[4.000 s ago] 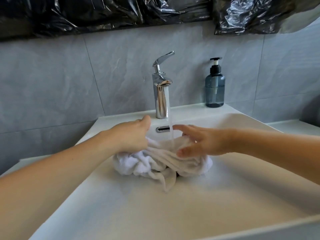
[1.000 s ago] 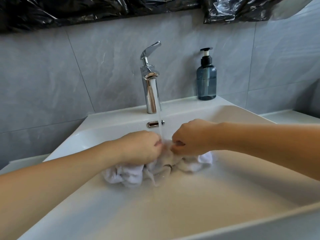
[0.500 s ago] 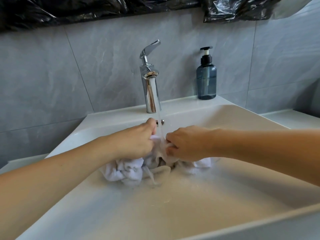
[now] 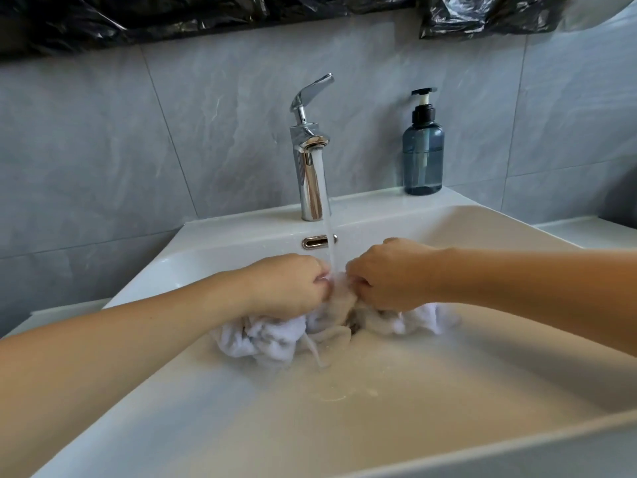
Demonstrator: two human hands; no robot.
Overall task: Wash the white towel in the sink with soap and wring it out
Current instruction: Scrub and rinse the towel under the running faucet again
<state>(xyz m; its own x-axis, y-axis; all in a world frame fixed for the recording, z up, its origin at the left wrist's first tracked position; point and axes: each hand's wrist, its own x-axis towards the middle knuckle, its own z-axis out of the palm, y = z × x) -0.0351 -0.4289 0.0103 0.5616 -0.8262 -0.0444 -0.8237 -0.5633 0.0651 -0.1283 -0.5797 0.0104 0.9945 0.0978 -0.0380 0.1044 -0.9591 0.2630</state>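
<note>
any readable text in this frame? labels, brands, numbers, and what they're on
None readable.
Soap bottle: plain blue-grey body with a black pump, no label or print showing.
Faucet: bare chrome, no brand mark visible.
Sink: plain white, no marking; overflow slot unmarked.
White towel, gripped by left hand and right hand: no tag or print visible.
Black plastic sheeting above the tiles: no print.

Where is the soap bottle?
The blue soap pump bottle stands upright on the sink's back ledge, right of the chrome faucet, against the grey tiled wall.
</note>
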